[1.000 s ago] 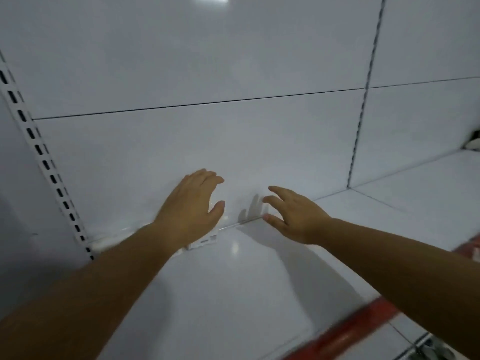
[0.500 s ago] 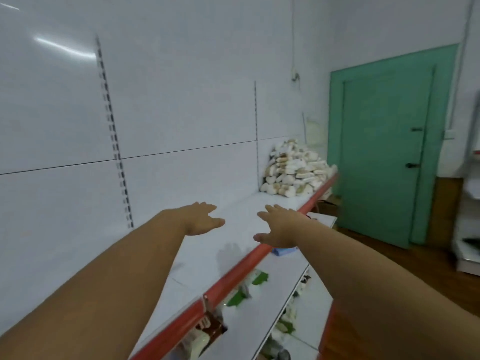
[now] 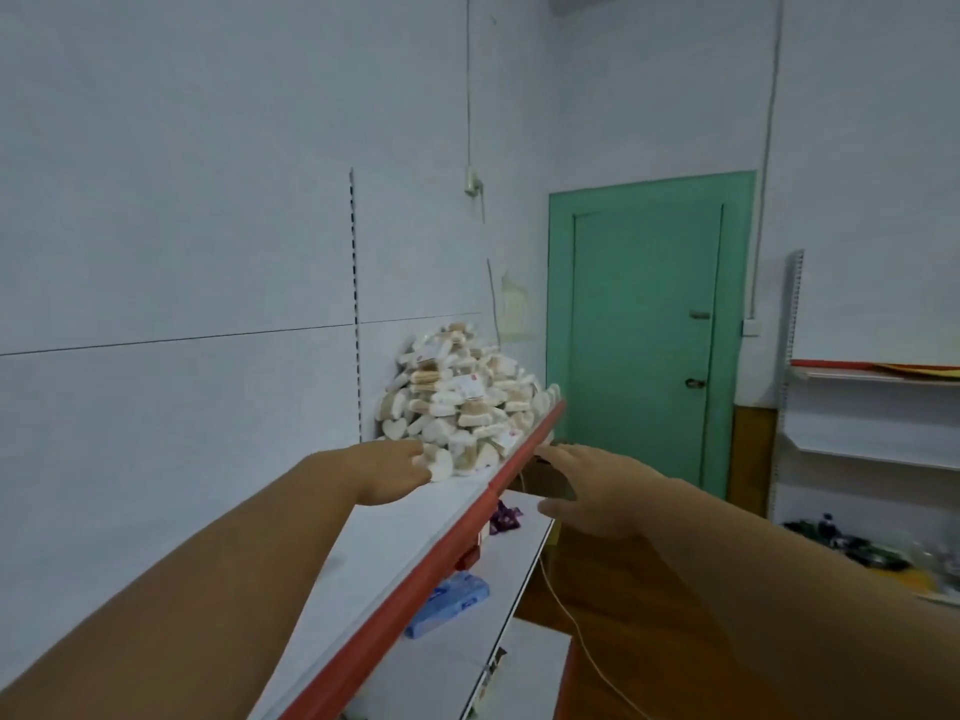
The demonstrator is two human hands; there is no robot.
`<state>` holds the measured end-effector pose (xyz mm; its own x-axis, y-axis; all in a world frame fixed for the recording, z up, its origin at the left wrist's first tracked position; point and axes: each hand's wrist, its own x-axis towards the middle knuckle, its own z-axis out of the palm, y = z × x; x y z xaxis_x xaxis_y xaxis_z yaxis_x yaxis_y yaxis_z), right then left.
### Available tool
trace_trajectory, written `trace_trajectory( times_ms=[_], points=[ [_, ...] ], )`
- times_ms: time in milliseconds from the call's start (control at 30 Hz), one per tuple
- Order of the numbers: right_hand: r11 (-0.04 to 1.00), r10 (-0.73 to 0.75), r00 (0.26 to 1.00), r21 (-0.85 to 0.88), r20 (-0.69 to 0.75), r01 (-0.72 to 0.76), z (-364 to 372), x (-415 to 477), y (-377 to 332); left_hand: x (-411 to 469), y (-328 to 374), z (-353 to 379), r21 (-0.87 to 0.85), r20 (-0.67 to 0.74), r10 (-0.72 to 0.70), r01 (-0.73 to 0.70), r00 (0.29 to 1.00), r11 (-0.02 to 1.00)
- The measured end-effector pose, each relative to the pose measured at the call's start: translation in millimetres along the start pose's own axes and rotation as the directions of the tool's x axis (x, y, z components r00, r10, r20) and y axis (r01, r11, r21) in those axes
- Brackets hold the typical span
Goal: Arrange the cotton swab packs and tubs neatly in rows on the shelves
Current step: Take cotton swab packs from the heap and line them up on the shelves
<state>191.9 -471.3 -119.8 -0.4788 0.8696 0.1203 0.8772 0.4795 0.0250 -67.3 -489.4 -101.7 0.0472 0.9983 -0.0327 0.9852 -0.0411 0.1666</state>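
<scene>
Left hand [image 3: 389, 472] and right hand [image 3: 587, 491], both spread empty, have neared one tub pile [image 3: 457, 402].

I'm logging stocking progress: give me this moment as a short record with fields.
stock: pile of heart-shaped tubs, heaped, not in rows
place: far end of top shelf, against the back panel
left hand: open, reaching over the shelf to the pile's near edge; contact unclear
right hand: open, beyond the red shelf edge, holding nothing
lower shelf: blue pack, purple wrapper
</scene>
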Motion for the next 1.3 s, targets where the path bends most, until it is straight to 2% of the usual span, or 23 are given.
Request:
trace_trajectory(
  times_ms=[200, 333, 433, 500, 600, 800, 933, 1033, 1100, 1200, 1300],
  points=[
    [0.998, 0.059, 0.998, 0.015, -0.002, -0.059, -2, 79, 86, 148, 24, 0, -0.099, -0.108, 0.044, -0.055, 0.993, 0.994],
    [0.999, 0.025, 1.000, 0.025, 0.003, -0.025, 10, 138, 141, 223, 44, 8, -0.069, -0.193, 0.117, -0.132, 0.974, 0.989],
    [0.999, -0.026, 0.999, 0.023, -0.037, 0.027, 19, 189, 191, 271, 51, 2, 0.029, -0.243, 0.072, -0.067, 0.967, 0.997],
    [0.996, -0.049, 0.994, 0.073, -0.095, 0.056, 29, 226, 226, 301, 57, -5, 0.029, -0.302, 0.025, -0.017, 0.953, 0.999],
    [0.982, -0.133, 0.986, 0.122, -0.095, 0.145, 45, 280, 264, 342, 68, -16, 0.030, -0.360, -0.025, 0.038, 0.933, 0.999],
    [0.917, -0.299, 0.909, 0.177, -0.290, 0.358, 44, 392, 284, 394, 73, -35, 0.237, -0.375, -0.025, 0.122, 0.926, 0.964],
    [0.853, -0.448, 0.814, 0.095, -0.370, 0.513, 43, 476, 282, 436, 55, -67, 0.163, -0.527, -0.096, 0.211, 0.844, 0.964],
    [0.849, -0.394, 0.804, 0.159, -0.444, 0.504, 41, 534, 282, 471, 36, -92, 0.076, -0.584, -0.153, 0.241, 0.797, 0.967],
    [0.839, -0.391, 0.798, 0.178, -0.459, 0.514, 37, 570, 285, 499, 23, -110, 0.028, -0.584, -0.191, 0.255, 0.789, 0.967],
    [0.838, -0.371, 0.790, 0.190, -0.489, 0.511, 22, 620, 292, 546, 8, -133, 0.092, -0.493, -0.247, 0.333, 0.834, 0.938],
    [0.831, -0.289, 0.806, 0.284, -0.516, 0.479, 8, 669, 294, 588, 4, -143, 0.136, -0.389, -0.331, 0.409, 0.860, 0.902]
  ],
)
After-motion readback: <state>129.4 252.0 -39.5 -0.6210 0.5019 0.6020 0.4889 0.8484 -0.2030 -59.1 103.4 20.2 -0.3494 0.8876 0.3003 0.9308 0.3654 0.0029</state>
